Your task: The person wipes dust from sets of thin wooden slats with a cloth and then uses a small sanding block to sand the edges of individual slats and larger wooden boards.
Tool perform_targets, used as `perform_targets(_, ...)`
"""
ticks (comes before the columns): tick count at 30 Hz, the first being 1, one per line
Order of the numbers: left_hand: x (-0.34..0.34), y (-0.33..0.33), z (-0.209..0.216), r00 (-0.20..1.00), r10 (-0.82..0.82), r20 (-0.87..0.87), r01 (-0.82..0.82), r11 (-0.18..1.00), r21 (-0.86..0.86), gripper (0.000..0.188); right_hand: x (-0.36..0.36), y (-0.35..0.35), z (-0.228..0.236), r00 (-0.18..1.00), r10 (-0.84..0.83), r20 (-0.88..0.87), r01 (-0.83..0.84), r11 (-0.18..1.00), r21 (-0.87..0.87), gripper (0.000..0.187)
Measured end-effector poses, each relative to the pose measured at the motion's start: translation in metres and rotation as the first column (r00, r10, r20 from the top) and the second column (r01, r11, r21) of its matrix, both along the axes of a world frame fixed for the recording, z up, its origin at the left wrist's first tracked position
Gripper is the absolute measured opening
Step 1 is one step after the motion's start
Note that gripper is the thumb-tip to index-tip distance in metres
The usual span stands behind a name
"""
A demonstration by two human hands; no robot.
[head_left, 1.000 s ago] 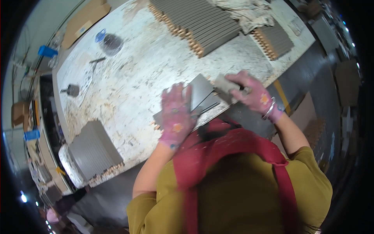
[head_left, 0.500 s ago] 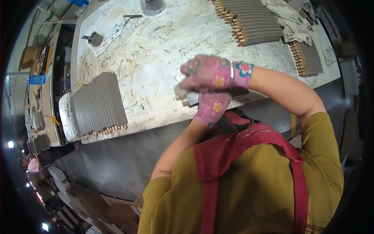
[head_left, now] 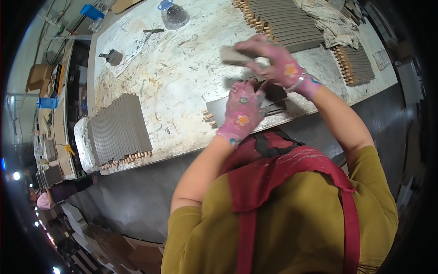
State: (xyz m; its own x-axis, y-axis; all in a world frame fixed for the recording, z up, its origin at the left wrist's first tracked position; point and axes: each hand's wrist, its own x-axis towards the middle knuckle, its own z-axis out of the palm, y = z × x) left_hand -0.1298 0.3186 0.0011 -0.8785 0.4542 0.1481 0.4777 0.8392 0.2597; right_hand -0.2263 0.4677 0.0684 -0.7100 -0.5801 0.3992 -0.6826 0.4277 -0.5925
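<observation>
In a pink flowered glove, my left hand (head_left: 242, 108) lies on a small stack of grey boards (head_left: 216, 108) near the table's front edge, fingers stretched over the top. Wooden pegs (head_left: 208, 117) stick out from the boards' left end. Raised above and beyond them, my right hand (head_left: 276, 61), gloved alike, is closed on a flat greyish-beige block (head_left: 232, 56), smeared by motion. A dark area beneath the right hand hides part of the boards' right end.
Pegged grey boards stand in a row (head_left: 121, 130) at left, with more rows at the far right (head_left: 292, 23) and right (head_left: 358, 66). A crumpled cloth (head_left: 335, 25), a small pot (head_left: 112, 57) and a clear jug (head_left: 175, 17) are on the table (head_left: 182, 68). A person (head_left: 45, 200) is at far left.
My right hand has lifted away from over the left hand, up and to the right, with the block in it. The left hand and more of the boards now show.
</observation>
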Motion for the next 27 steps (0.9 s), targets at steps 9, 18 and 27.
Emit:
perform_targets(9, -0.036, -0.066, 0.012, 0.881, -0.176, 0.44, 0.053, 0.959, 0.279, 0.043, 0.1, 0.006, -0.017, 0.971, 0.241, -0.006, -0.225, 0.915, 0.334, 0.041)
perform_targets(18, -0.045, -0.071, 0.006, 0.819, -0.286, 0.497, 0.136, 0.939, 0.316, 0.047, 0.104, 0.037, -0.046, 0.973, 0.11, -0.204, -0.016, 0.91, 0.414, 0.046)
perform_targets(27, -0.01, -0.054, 0.032, 0.945, -0.281, 0.168, 0.256, 0.954, 0.152, 0.073, 0.125, 0.136, -0.025, 0.838, -0.535, -0.11, 0.542, 0.79, 0.287, 0.043)
